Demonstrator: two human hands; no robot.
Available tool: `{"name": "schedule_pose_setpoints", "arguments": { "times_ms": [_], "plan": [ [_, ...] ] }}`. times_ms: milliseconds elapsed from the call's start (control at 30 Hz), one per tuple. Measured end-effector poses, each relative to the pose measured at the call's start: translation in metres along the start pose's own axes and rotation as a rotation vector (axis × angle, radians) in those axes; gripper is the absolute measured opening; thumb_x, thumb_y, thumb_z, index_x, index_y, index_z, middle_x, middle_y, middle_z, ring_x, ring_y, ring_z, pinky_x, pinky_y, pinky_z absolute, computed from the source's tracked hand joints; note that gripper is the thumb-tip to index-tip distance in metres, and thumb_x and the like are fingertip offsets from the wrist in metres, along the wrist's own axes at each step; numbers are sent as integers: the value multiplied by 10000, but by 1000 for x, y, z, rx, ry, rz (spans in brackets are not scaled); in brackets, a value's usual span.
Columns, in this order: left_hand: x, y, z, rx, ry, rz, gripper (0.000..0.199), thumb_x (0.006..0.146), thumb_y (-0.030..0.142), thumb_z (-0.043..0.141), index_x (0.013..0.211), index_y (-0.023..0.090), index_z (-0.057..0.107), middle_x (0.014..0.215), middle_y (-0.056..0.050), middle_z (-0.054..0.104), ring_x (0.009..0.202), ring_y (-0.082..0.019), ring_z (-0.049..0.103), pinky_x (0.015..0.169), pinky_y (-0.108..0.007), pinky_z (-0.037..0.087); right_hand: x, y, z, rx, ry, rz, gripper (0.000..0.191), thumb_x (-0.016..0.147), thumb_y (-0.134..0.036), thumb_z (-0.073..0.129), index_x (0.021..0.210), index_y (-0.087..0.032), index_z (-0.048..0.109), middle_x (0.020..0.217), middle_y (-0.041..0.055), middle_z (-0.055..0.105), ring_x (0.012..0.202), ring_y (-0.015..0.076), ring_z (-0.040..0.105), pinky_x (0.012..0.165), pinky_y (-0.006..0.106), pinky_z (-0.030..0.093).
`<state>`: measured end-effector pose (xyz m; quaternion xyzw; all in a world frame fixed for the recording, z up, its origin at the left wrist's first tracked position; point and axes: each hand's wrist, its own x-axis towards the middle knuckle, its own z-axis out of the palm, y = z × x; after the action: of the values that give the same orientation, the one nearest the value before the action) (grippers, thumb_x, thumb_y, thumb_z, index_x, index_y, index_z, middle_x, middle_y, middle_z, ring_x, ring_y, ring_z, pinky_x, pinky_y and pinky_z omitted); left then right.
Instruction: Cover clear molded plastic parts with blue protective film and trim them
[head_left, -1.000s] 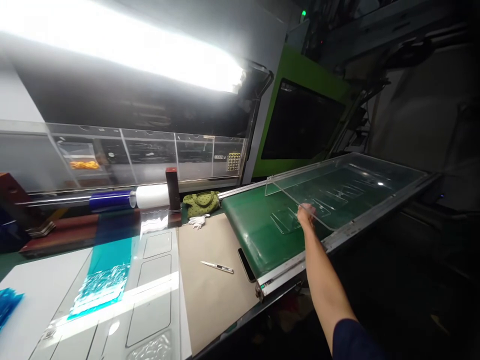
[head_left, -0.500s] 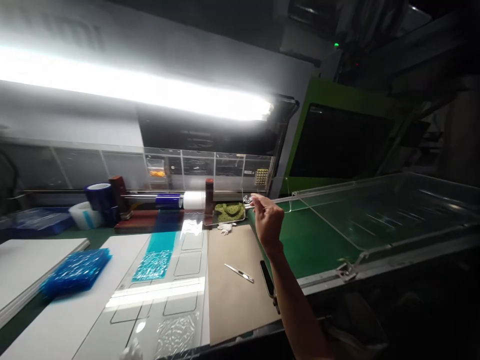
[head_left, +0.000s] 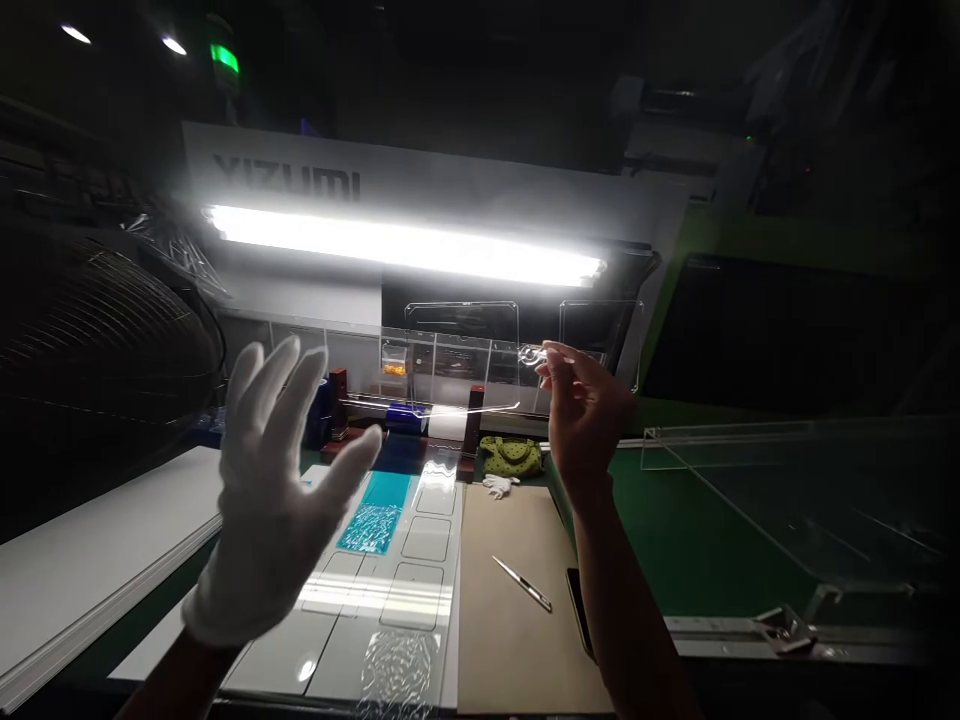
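My right hand (head_left: pixel 585 410), bare, pinches a small clear plastic piece (head_left: pixel 532 355) between thumb and fingers. Thin clear rectangular panels (head_left: pixel 463 360) hang in the air on both sides of that piece and seem joined to it. My left hand (head_left: pixel 281 490) wears a white glove and is raised at the left, fingers spread, holding nothing. Below the hands, a glass-like sheet (head_left: pixel 326 640) with outlined rectangles bears a blue film strip (head_left: pixel 382 500) and a wrinkled clear film (head_left: pixel 401 665). A slim knife (head_left: pixel 523 584) lies on brown board (head_left: pixel 502 650).
White sheets (head_left: pixel 112 560) are stacked at the left beside a dark fan (head_left: pixel 97 330). A lit tube lamp (head_left: pixel 405 245) crosses the view. Behind are a green pouch (head_left: pixel 511 456) and a white glove (head_left: pixel 499 486). At right, a clear cover (head_left: pixel 817 490) stands over the green belt (head_left: pixel 675 540).
The view has swung left and upward. My gloved left hand has risen into full view. My right hand has lifted the clear piece and panels up before the lamp.
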<state>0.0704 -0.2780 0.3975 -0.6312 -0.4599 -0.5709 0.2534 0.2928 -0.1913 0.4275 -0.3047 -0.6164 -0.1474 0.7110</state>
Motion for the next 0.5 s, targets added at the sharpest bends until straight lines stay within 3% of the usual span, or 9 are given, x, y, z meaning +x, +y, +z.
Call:
{"name": "schedule_pose_setpoints", "arguments": {
  "times_ms": [133,267,367,500],
  "plan": [
    [45,11,5,-80,21,96,440,956,386,358,1355,203,390,1487,-20,273,1419,-265,81,1139,-583,106,3,-8,-7,6,8,-4,281,937,-376,460,989,-209,680,791,25,707,670,144,665,549,253,515],
    [67,17,13,-55,22,87,382,983,297,278,1303,194,458,1474,18,271,1418,-249,55,1129,-557,57,4,-15,-13,-10,0,-34,265,943,-352,456,991,-209,673,783,18,704,671,139,665,551,248,516],
    [65,19,16,-24,37,108,398,983,311,266,1202,134,547,1474,18,292,1411,-240,90,1132,-542,81,3,-16,-18,0,-6,-50,243,938,-333,472,983,-212,678,781,20,707,669,139,664,551,250,521],
    [45,11,16,-91,137,161,463,982,331,286,809,118,659,1343,-8,503,1367,-206,256,1137,-569,145,-1,-16,-23,-13,-59,-66,237,939,-317,470,965,-205,678,820,24,716,681,138,665,558,253,520]
  ]
}}
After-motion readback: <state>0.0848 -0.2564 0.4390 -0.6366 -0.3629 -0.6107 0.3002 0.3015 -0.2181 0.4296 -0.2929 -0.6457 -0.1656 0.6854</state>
